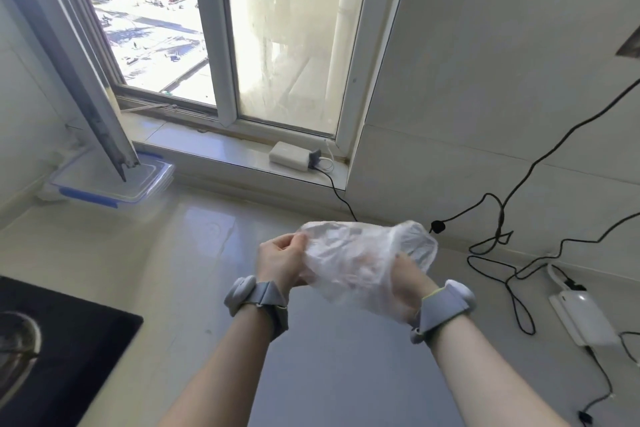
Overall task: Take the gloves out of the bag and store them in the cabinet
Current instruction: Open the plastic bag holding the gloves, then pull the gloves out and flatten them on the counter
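step in hand: opening the bag (367, 260), held in the air above the bench (194, 253) toward its far edge. left hand (280, 262) grip pinching the bag's thin film at one side; right hand (407, 282) under or inside the film, grip blurred, cannot tell. gloves not told apart from bag: clear, crinkled, soft plastic throughout. next, likely: part the mouth, draw gloves out. cabinet not in view. bench pale, glossy, smooth.
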A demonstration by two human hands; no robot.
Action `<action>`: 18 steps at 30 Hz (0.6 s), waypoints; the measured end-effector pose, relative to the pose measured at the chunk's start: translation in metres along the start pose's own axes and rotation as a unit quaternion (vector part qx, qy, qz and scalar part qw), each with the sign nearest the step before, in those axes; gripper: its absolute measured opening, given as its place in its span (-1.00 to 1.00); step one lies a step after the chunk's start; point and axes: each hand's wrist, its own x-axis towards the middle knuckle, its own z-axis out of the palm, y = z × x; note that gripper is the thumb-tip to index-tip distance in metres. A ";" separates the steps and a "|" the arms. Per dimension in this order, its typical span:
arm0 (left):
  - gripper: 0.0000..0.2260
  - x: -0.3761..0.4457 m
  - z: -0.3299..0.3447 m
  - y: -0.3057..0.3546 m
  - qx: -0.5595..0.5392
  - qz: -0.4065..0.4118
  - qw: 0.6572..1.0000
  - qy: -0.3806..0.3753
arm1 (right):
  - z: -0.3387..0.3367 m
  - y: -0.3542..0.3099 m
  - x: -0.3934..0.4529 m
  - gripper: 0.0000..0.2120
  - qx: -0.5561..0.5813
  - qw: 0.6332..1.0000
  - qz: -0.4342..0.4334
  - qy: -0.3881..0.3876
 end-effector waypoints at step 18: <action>-0.33 0.055 -0.074 -0.045 0.227 -0.037 0.938 0.259 | -0.035 0.015 -0.002 -0.91 0.045 0.998 -0.002 0.034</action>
